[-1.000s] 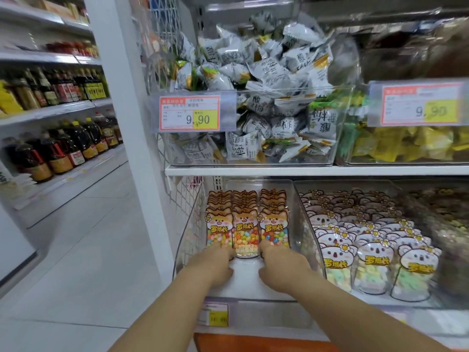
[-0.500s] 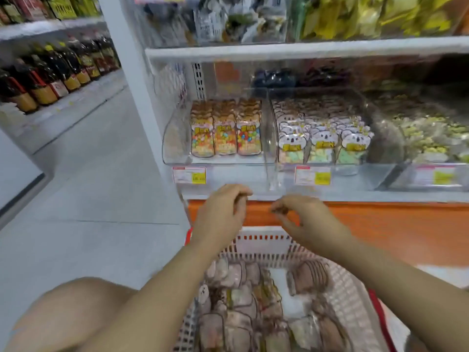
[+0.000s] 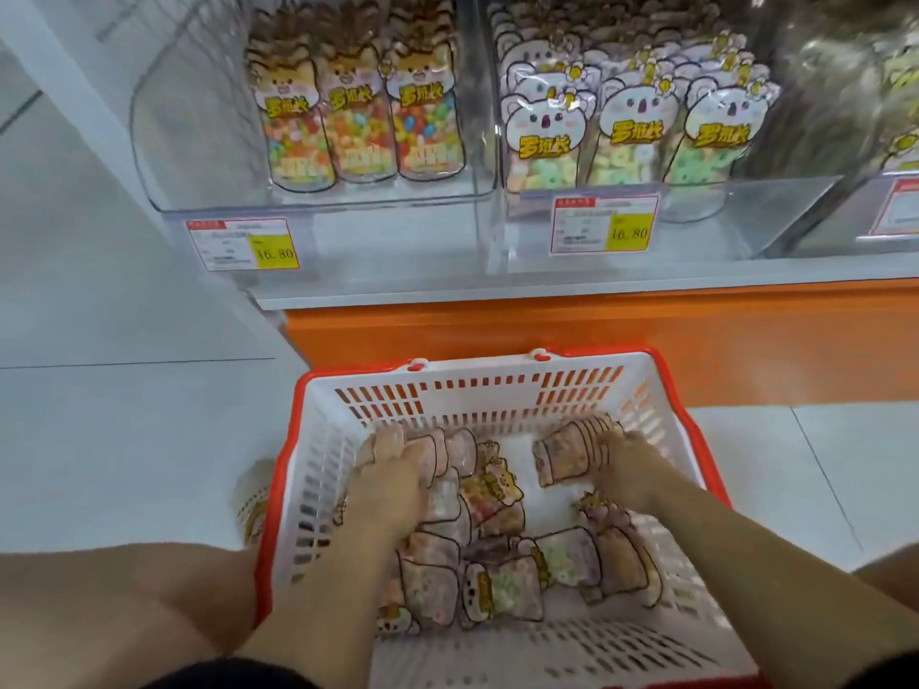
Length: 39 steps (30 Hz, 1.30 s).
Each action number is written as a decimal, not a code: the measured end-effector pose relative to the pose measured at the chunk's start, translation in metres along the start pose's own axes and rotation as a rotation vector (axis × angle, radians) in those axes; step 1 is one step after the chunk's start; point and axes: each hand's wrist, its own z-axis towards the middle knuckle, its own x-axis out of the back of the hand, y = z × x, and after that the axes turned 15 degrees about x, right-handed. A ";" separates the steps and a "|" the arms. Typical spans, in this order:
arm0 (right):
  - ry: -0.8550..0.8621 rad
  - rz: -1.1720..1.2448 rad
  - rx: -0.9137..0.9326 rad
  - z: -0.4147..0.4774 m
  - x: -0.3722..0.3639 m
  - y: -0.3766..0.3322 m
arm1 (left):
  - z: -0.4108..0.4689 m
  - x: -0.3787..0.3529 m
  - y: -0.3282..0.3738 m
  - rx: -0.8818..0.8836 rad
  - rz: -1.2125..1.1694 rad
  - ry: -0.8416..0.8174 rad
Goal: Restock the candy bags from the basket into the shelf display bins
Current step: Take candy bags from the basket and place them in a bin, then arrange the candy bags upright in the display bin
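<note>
I watched both hands reach down inside the basket. It was white with a red rim, and it sat on the floor.

The right hand had its fingers curled round a small stack of bags. The stack stood on its edge at the far side of the basket, just to the left of that hand.

The left hand lay on top of more bags at the far left of the basket, with its fingers bent down among them. The picture was soft there, so I could not tell if it gripped a bag or only rested on them.

Between the two hands, and back toward the wrists, the loose candy bags lay in a messy heap, some flat and some tipped.

Up past the fingertips was the shelf, with an orange panel under it. Ahead of the left hand stood the left bin, and it held three rows of fox bags full of bright sweets. Ahead of the right hand stood the right bin, with three rows of koala bags. Each bin had a price tag in front of it. A bare leg showed to the left of the left arm.
</note>
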 end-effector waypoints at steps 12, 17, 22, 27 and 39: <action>0.216 -0.094 -0.060 0.037 -0.044 0.013 | 0.019 -0.035 0.000 0.129 -0.107 -0.164; 0.180 -0.244 -0.124 0.052 -0.052 0.010 | 0.020 -0.042 -0.003 0.124 -0.098 -0.161; 0.319 -0.209 0.009 0.043 -0.054 0.012 | 0.024 -0.043 -0.003 0.129 -0.092 -0.183; 0.539 0.038 0.195 0.019 -0.031 -0.001 | 0.017 -0.026 0.007 0.177 -0.101 -0.211; 0.785 -0.115 0.894 -0.092 0.034 -0.100 | -0.089 0.122 0.060 0.128 -1.354 -1.018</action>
